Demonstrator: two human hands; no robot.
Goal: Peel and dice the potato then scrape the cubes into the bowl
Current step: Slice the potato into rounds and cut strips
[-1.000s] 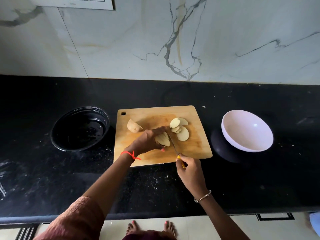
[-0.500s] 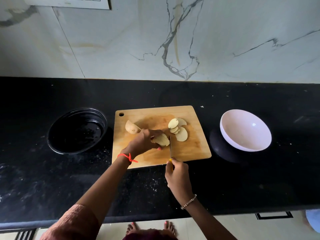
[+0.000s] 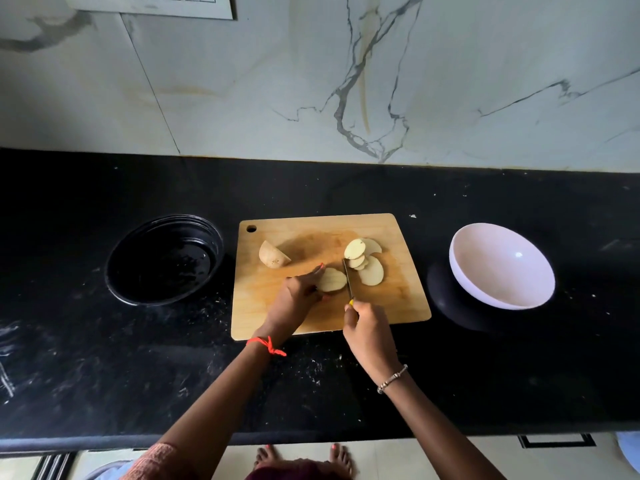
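Both hands work on the board: the left hand (image 3: 298,299) pins a potato piece (image 3: 331,280) down, its fingers curled over the near side so that their tips are mostly hidden, one painted nail showing at the top. The right hand (image 3: 369,332) is clenched round the knife (image 3: 348,277), whose yellow handle is nearly swallowed by the fist. The thin blade stands against the right edge of the potato piece; whether it has bitten in cannot be told.

A black counter (image 3: 346,188) carries everything. On it lies the wooden cutting board (image 3: 311,226), between a black bowl (image 3: 164,259) on the left, its contents too dark to make out, and a white bowl (image 3: 502,266) on the right. A dark round patch lies under the white bowl, shadow or mat unclear. Overlapping slices (image 3: 370,271) lie just right of the blade. An uncut potato half (image 3: 273,254) sits near the board's far left corner.
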